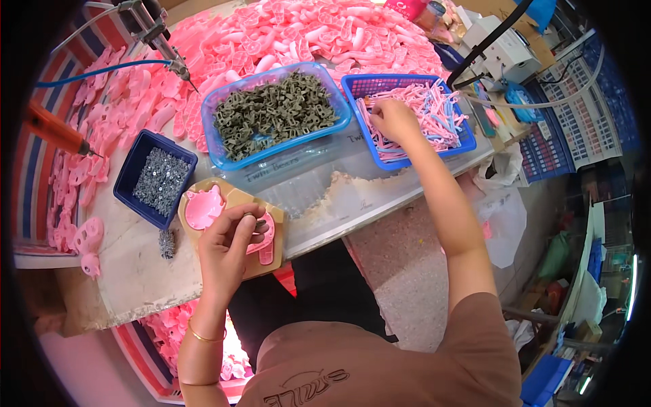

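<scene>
My left hand (230, 243) is over a tan holding block (274, 263), fingers curled and pinching a small dark piece (260, 223). In the block lie a pink bear-shaped plastic shell (204, 207) and a second pink shell with a handle-like tail (266, 249), partly hidden by the hand. My right hand (395, 122) reaches into a blue basket (350, 87) of thin pink and blue plastic sticks (434, 122). Its fingers are bent together at the pile, and their tips are hidden. Left of the basket stands a clear blue tub (210, 146) full of olive-green small parts (274, 112).
A navy bin (129, 183) holds small silvery parts; some lie beside it (167, 244). Pink shells (305, 30) heap across the table's back and left. A power screwdriver (180, 68) and an orange driver (61, 129) hang at left. A white machine (502, 51) stands back right.
</scene>
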Demonstrator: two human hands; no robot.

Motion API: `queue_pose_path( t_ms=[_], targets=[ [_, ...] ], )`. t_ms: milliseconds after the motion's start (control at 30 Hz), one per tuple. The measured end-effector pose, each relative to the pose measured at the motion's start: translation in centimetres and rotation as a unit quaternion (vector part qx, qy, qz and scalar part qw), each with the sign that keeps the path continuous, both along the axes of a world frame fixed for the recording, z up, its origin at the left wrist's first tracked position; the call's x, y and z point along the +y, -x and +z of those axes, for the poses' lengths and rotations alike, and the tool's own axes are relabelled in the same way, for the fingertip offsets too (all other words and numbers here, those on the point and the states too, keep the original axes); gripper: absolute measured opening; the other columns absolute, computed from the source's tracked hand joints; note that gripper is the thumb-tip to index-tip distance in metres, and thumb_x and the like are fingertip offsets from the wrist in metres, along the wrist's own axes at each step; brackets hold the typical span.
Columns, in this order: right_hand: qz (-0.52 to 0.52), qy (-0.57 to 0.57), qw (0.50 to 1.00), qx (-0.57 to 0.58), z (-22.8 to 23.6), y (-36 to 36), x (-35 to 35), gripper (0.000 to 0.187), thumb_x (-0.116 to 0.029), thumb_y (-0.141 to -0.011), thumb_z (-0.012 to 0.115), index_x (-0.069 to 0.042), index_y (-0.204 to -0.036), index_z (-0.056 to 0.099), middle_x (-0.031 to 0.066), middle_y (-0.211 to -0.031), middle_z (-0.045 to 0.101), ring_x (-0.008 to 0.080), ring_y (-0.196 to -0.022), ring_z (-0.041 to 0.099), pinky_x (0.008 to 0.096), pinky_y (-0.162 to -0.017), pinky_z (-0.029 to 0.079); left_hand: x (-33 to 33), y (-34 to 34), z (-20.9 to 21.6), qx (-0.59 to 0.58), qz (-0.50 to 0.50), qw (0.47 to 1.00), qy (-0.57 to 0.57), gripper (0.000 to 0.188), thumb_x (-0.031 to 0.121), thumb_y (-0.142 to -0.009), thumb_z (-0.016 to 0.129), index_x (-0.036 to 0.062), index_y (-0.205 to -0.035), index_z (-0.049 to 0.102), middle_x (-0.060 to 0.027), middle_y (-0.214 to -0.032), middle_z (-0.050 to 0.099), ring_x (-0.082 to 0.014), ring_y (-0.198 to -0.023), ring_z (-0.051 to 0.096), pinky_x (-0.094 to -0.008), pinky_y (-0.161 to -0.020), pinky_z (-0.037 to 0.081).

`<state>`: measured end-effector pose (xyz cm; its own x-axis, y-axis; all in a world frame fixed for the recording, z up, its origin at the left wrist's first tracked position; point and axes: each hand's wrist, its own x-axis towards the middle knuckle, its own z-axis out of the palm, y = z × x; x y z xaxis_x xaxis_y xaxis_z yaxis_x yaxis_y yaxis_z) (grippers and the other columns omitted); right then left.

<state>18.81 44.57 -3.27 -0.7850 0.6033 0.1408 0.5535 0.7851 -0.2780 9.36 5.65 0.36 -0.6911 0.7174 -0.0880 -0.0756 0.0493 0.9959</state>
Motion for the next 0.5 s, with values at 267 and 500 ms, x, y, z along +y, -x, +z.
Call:
queue_pose_path(
  t_ms=[267, 500],
  targets=[
    [-0.044, 0.055, 0.997, -0.002, 1.7, -1.1, 0.7, 0.027, -0.026, -0.082, 0.062, 0.000, -0.086, 0.067, 0.0145, -0.077, 0.069, 0.0258, -0.073, 0.068, 0.0374, -0.069, 0.052, -1.0, 0.4, 0.4, -0.023, 0.015, 1.000, -0.001, 0.025, 0.012, -0.102, 0.053, -0.0049, -0.117, 0.063, -0.0110, -0.109, 0.068, -0.0170, -0.094, 0.069, -0.0277, -0.081, 0.058],
    [0.128, 0.406, 0.892, 0.149, 5.0, -2.4, -3.3, 0.010, -0.009, -0.091, 0.055, -0.003, -0.094, 0.063, 0.0003, -0.080, 0.062, 0.0099, -0.073, 0.056, 0.0253, -0.068, 0.045, -1.2, 0.6, -0.4, -0.054, 0.048, 0.997, 0.006, 0.027, 0.014, -0.103, 0.052, -0.0062, -0.118, 0.062, -0.0123, -0.108, 0.068, -0.0178, -0.095, 0.069, -0.0278, -0.082, 0.058]
  ],
)
